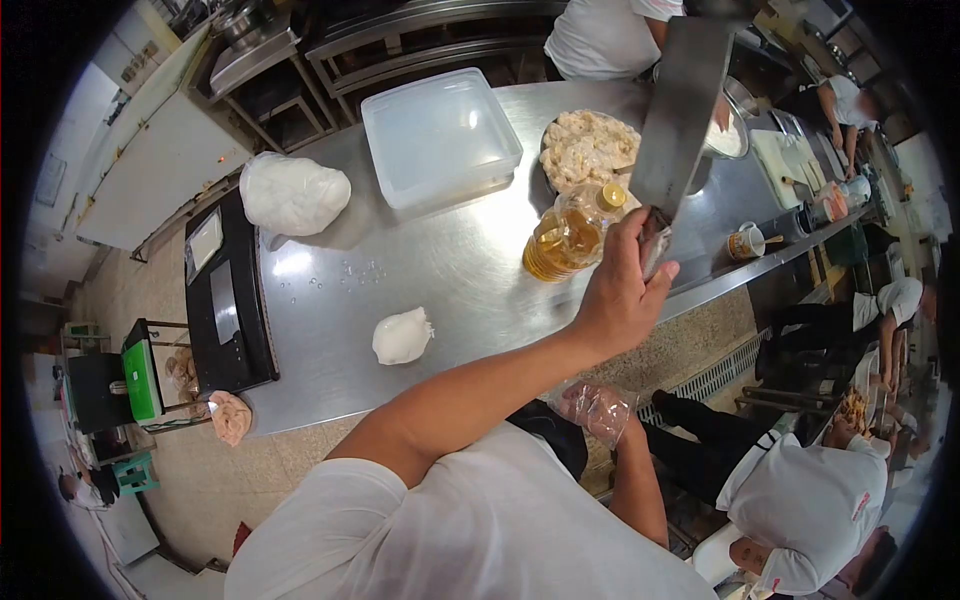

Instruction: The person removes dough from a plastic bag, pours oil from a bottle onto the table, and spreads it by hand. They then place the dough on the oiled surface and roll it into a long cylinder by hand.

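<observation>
Currently | your left hand grips the cleaver, blade toward one o'clock | handle partly hidden | your right hand, veiled by clear plastic: open or closed, cannot tell

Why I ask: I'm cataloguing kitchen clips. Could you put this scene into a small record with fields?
Place: kitchen, metal table
Left hand: grips the cleaver by its handle
Right hand: in clear plastic, low near the body
Nearest the cleaver: oil bottle and pale mixture
White lumps: large one at the far left, small one nearer the body
Tub: translucent, between large lump and mixture
Others: several people in white tops
Unclear: right hand's grip
</observation>
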A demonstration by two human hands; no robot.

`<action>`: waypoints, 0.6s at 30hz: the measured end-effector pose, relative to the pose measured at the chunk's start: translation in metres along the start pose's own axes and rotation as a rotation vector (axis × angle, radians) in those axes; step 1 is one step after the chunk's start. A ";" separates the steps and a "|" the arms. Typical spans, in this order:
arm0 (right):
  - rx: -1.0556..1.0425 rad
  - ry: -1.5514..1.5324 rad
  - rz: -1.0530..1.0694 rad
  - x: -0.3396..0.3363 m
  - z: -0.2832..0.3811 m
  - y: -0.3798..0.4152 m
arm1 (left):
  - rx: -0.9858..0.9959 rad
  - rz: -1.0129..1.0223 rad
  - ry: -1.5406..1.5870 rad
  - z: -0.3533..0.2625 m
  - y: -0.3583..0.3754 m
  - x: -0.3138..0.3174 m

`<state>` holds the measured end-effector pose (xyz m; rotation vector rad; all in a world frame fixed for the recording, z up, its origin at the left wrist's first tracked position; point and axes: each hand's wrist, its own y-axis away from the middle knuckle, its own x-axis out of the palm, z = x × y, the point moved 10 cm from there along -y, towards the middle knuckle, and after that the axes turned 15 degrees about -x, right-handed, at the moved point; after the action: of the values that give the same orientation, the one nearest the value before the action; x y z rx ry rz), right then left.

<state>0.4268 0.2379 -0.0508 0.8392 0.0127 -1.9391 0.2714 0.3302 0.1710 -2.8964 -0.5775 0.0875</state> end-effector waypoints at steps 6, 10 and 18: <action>-0.008 -0.082 0.007 0.012 -0.016 0.004 | -0.079 -0.003 0.031 0.024 -0.004 -0.002; 0.028 -0.124 -0.025 0.007 -0.011 0.006 | -0.014 -0.020 0.038 0.007 -0.001 -0.003; 0.024 -0.077 0.000 0.000 0.001 0.002 | -0.112 -0.023 0.142 0.018 -0.004 -0.003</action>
<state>0.4278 0.2364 -0.0500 0.7801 -0.0568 -1.9741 0.2656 0.3355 0.1536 -2.9710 -0.6075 -0.1580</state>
